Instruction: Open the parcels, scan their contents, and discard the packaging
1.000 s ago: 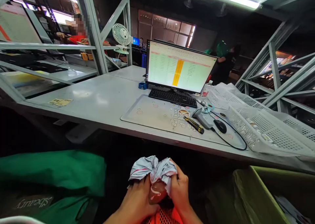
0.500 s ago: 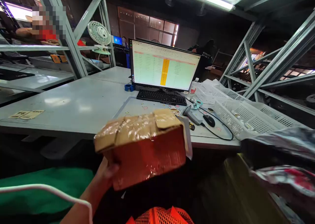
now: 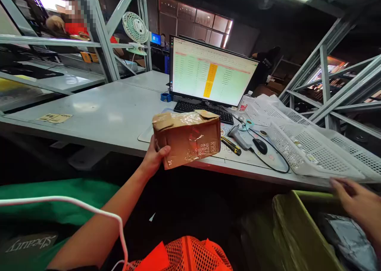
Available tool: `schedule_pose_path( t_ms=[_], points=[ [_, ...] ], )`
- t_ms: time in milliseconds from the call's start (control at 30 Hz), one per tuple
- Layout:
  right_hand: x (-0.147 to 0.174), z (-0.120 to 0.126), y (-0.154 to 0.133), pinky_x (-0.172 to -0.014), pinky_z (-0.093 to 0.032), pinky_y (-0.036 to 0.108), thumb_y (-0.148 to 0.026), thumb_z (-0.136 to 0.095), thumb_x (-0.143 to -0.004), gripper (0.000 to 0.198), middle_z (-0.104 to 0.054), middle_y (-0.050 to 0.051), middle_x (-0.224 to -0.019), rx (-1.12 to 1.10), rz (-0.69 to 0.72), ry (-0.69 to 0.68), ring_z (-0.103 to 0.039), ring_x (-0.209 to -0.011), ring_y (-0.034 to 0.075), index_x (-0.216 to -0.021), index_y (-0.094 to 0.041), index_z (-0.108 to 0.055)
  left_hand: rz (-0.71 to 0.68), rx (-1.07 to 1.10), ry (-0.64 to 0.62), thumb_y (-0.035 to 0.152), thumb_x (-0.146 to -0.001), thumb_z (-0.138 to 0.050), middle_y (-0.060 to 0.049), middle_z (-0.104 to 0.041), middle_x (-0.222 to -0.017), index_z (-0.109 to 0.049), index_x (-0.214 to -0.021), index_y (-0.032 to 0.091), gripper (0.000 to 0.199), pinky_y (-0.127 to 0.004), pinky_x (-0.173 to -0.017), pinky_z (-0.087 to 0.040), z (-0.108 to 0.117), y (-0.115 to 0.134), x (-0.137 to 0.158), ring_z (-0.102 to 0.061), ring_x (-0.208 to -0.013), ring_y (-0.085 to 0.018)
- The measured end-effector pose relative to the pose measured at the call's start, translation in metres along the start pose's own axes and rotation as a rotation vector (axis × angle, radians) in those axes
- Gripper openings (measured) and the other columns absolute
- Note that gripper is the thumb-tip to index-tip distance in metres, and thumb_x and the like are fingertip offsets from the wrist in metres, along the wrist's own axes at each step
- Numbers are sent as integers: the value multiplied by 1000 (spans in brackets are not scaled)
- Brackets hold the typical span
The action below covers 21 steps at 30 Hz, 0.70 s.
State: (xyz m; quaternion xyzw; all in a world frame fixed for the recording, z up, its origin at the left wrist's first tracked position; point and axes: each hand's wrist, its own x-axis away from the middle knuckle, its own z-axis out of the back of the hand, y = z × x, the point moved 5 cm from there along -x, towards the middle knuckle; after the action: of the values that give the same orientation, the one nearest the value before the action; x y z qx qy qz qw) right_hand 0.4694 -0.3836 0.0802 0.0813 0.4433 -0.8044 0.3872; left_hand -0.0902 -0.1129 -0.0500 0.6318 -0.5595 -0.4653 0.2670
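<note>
My left hand grips the lower left corner of a taped brown cardboard box, thumb on the near face. The box is slightly tilted and held over the front edge of the desk, with printed lettering upside down on its side. My right hand, partly blurred, is above an olive bin at the lower right. Its fingers are stretched out with nothing seen in them. Below it, a grey and black plastic package lies inside the bin.
Behind the box stand a monitor and keyboard. A yellow-black utility knife, barcode scanner and mouse lie on the desk. White perforated baskets line its right side. A white cable crosses the lower left.
The box has moved away from me toward the desk and its printed side shows. The plastic package at right has dropped into the bin, and my right hand has come into view.
</note>
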Motion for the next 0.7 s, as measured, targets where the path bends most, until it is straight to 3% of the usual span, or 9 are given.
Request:
schedule_pose_path(
  t_ms=[67, 167, 233, 300, 433, 567, 700],
  points=[
    [0, -50, -39, -95, -52, 63, -73, -69, -82, 37, -78, 18, -93, 17, 133, -210, -76, -94, 36, -99, -41, -78, -76, -100, -19, 51, -56, -100, -12, -66, -136, -50, -135, 23, 98, -36, -102, -56, -2, 2, -6, -60, -133, -35],
    [25, -129, -128, -97, -60, 57, -67, -72, -89, 56, -80, 13, -113, -288, 416, -487, -77, -102, 33, -128, -27, -72, -102, -161, -70, 51, -50, -102, -11, -65, -133, -48, -136, 24, 105, -35, -98, -57, -8, 1, -9, -62, -129, -36],
    [42, -174, -178, -101, -60, 52, -62, -73, -92, 68, -70, 14, -141, -431, 573, -590, -71, -122, 31, -149, -27, -61, -90, -165, -102, 50, -50, -103, -12, -63, -136, -47, -137, 24, 106, -35, -100, -56, -11, 0, -7, -61, -131, -37],
    [49, -212, -207, -108, -57, 51, -63, -73, -93, 79, -55, 14, -161, -519, 623, -676, -61, -138, 32, -160, -29, -49, -81, -172, -115, 49, -50, -103, -13, -62, -140, -48, -135, 24, 105, -36, -103, -56, -9, -2, -6, -59, -134, -38],
    [43, -278, -210, -114, -51, 53, -78, -69, -89, 94, -45, 16, -168, -686, 435, -892, -51, -149, 33, -165, -29, -42, -55, -176, -91, 46, -50, -104, -12, -66, -135, -50, -136, 24, 104, -36, -100, -58, 6, -8, -9, -63, -130, -37],
    [47, -328, -196, -109, -53, 50, -83, -49, -95, 82, -57, 15, -158, -846, 171, -994, -59, -140, 30, -150, -24, -59, 31, -83, -76, 52, -55, -100, -15, -72, -129, -56, -135, 21, 97, -41, -100, -60, 20, -18, -15, -66, -128, -40],
    [61, -346, -199, -99, -57, 39, -68, -77, -76, 78, -69, 12, -140, -843, 201, -959, -67, -122, 27, -137, -21, -68, 144, 20, -65, 60, -65, -93, -16, -75, -126, -60, -139, 19, 91, -49, -104, -60, 27, -28, -17, -67, -128, -42]
  ],
)
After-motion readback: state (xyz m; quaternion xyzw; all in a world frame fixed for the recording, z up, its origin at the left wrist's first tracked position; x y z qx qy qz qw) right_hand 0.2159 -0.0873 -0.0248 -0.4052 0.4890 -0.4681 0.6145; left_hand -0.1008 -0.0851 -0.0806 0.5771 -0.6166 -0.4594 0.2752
